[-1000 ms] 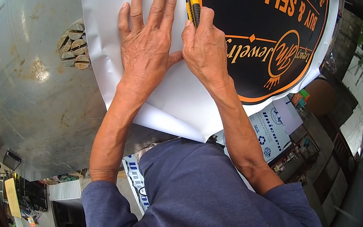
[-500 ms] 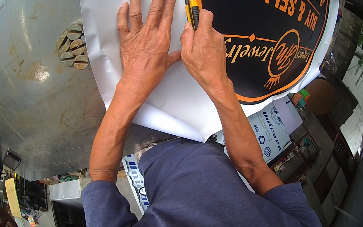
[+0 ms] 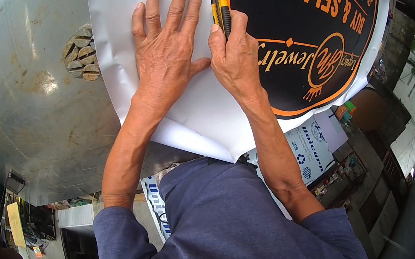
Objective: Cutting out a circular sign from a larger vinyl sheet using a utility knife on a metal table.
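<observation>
Cutter (image 3: pixel 225 15) gripped in right hand (image 3: pixel 234 54) | white sheet (image 3: pixel 210 108) beneath flat, spread left hand (image 3: pixel 166 56)

Metal tabletop (image 3: pixel 49 136): grey, scuffed, catching bright glare.
Blocks (image 3: pixel 81 54): grey-brown, grooved, clustered on the tabletop.
Dark square piece (image 3: pixel 14 182): at the tabletop's near left corner.
Yellow panel (image 3: pixel 15 225): past the tabletop's near edge, leftward.
Blue-and-white printed board (image 3: pixel 309 152): past the tabletop's near edge, rightward.
Brown rounded thing (image 3: pixel 367 115): farther right of the tabletop.

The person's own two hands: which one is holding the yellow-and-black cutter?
The right hand grips the cutter; the left hand holds no tool and lies spread on the white sheet.
</observation>
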